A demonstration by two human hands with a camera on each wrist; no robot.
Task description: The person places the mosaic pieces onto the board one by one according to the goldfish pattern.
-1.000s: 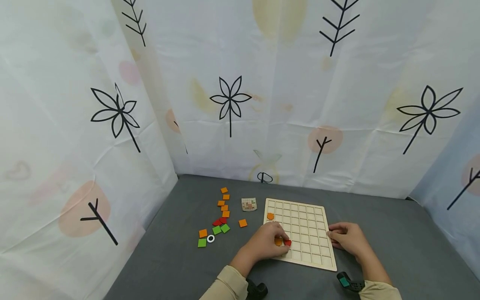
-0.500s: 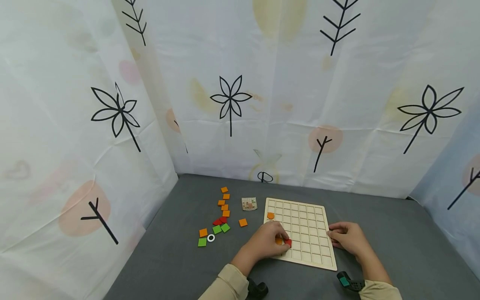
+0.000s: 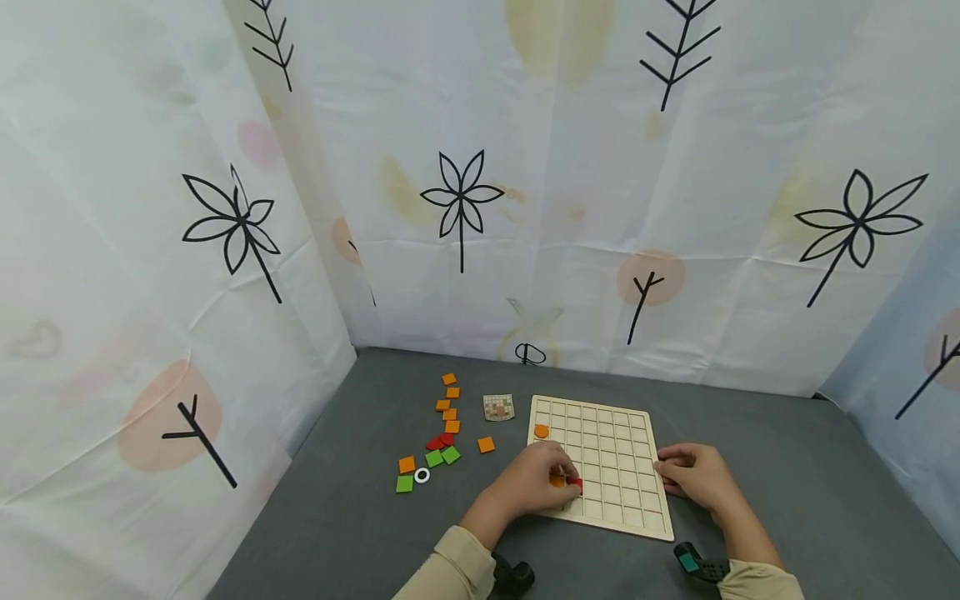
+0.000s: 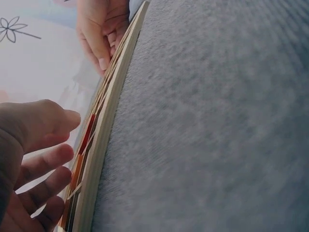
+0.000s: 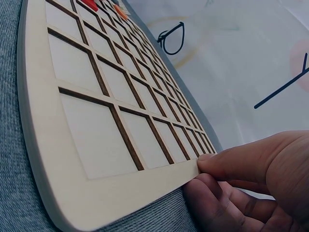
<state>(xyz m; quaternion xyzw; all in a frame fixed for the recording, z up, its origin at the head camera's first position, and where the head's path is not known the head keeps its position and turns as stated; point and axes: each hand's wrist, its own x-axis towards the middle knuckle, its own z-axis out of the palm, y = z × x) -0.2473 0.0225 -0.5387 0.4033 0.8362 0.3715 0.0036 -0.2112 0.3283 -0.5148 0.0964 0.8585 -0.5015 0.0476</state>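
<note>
My left hand (image 3: 531,482) is over the near-left part of a wooden grid board (image 3: 621,483), its thumb and fingertips around a small red piece (image 3: 577,482). In the left wrist view the red piece (image 4: 87,134) lies low in the board, and the thumb tip and loosely bent fingers hover close beside it, without a visible pinch. An orange piece (image 3: 557,481) sits just left of it, partly covered by the hand. Another orange disc (image 3: 542,431) lies in a cell farther back. My right hand (image 3: 692,475) pinches the board's right edge, thumb on top, fingers beneath.
Left of the board lie several orange square tiles (image 3: 486,445), red pieces (image 3: 435,443), green tiles (image 3: 404,484) and a white ring with a dark centre (image 3: 422,476). A small patterned card (image 3: 498,407) lies behind them. A printed cloth (image 3: 570,208) hangs behind the grey tabletop (image 3: 352,417).
The left fingers shift slightly over the red piece, which looked tilted a second ago and now lies lower and partly hidden. The right hand and the board stay put.
</note>
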